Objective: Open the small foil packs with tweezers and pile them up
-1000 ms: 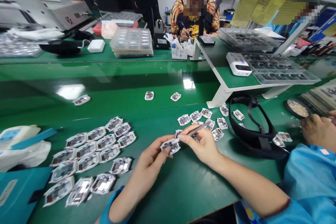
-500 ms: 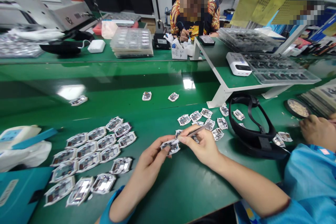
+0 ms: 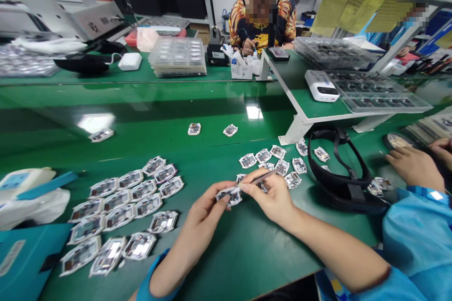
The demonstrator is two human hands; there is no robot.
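My left hand (image 3: pixel 203 214) pinches a small white housing with electronics inside (image 3: pixel 231 197), shaped like a watch case, and holds it slightly above the green table. In my right hand (image 3: pixel 273 197) is a pair of metal tweezers (image 3: pixel 267 175), gripped like a pen. Their tip end meets the housing's upper right edge; the exact contact is hidden by my fingers. Beyond my right hand lie several similar housings (image 3: pixel 263 155). To the left of my left hand, more of them are laid out in slanted rows (image 3: pixel 118 216).
A black headband-like device (image 3: pixel 348 197) stands right of my right forearm. Farther right, a co-worker's hand (image 3: pixel 416 167) rests near a round dish (image 3: pixel 397 141). Three housings lie on the green strip (image 3: pixel 158 103) behind. A white-legged shelf (image 3: pixel 294 127) carries trays. Another person (image 3: pixel 261 19) sits opposite.
The housings on the green strip have shifted slightly left. The co-worker's hand at the right has moved, and a second hand shows there. My hands have barely moved.
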